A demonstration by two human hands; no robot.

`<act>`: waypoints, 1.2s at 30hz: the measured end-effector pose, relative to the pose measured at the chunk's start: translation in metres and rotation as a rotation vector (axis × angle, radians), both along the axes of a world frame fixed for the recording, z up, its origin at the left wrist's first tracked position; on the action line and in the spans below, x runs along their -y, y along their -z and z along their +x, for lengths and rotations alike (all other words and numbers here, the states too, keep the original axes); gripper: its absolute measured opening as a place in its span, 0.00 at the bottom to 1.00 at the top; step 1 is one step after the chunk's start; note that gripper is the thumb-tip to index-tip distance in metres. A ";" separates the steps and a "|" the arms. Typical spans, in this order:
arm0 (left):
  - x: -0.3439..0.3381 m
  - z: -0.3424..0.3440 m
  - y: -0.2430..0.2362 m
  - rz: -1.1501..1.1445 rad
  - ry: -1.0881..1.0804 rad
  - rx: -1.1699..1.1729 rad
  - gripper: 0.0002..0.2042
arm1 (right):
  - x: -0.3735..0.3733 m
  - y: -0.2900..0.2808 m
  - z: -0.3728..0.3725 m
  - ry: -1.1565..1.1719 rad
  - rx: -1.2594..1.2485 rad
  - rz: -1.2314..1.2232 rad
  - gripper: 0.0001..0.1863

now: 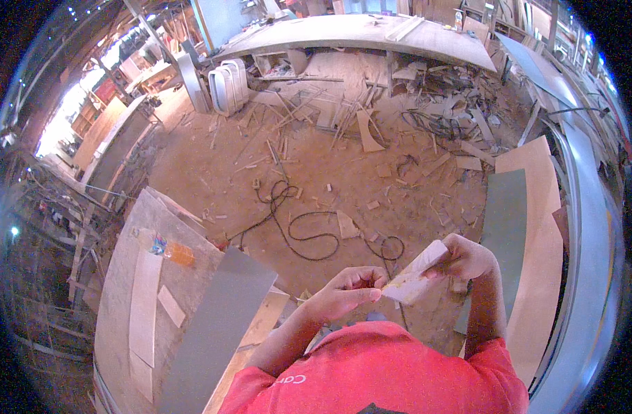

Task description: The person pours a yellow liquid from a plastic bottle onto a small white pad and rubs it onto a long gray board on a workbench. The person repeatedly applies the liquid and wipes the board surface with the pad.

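Note:
In front of my chest I hold a pale, flat, sheet-like piece (411,281) with a yellowish streak along it; its exact kind I cannot make out. My right hand (473,259) grips its upper right end, thumb on the near face and fingers behind. At the lower left corner my left hand (354,288) is closed, with thumb and curled forefinger pinching the edge. The piece is tilted, its right end higher than its left. Both forearms rise from the sleeves of a red shirt (371,372).
A black cable (319,257) loops over the dirt floor amid wood scraps (371,131). On the left, a worktable (116,303) carries a dark grey panel (216,331), pale strips and an orange bottle (179,254). Large curved sheets (540,248) stand at right; a long bench (357,34) spans the back.

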State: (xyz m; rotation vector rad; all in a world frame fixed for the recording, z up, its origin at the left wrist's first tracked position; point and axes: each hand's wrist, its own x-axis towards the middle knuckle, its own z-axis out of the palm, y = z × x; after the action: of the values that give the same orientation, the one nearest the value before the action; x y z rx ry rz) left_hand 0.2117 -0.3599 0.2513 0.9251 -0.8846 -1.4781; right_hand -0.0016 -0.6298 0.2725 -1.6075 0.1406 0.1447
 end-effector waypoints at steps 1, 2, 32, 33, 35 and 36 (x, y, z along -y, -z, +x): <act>-0.001 0.001 0.000 -0.010 0.006 0.006 0.10 | 0.000 -0.004 0.002 -0.026 0.009 -0.011 0.15; -0.003 0.002 -0.005 -0.019 0.011 0.014 0.10 | -0.001 -0.006 0.003 -0.031 -0.001 -0.035 0.15; 0.009 0.007 -0.025 0.065 -0.121 0.490 0.10 | -0.011 -0.017 -0.002 0.033 0.042 -0.227 0.15; 0.009 0.008 -0.022 0.071 -0.118 0.486 0.10 | -0.009 -0.011 -0.006 0.060 0.045 -0.221 0.15; 0.008 0.010 -0.017 0.072 -0.108 0.444 0.10 | -0.011 -0.012 -0.008 0.071 0.026 -0.227 0.14; 0.007 0.011 -0.015 0.074 -0.104 0.424 0.10 | -0.013 -0.019 -0.006 0.054 0.003 -0.240 0.14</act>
State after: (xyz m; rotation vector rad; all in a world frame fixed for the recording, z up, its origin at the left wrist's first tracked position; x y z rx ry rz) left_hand 0.2229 -0.3673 0.2668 1.3507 -1.0721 -1.2512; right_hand -0.0074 -0.6168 0.2917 -1.8412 0.2052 0.0860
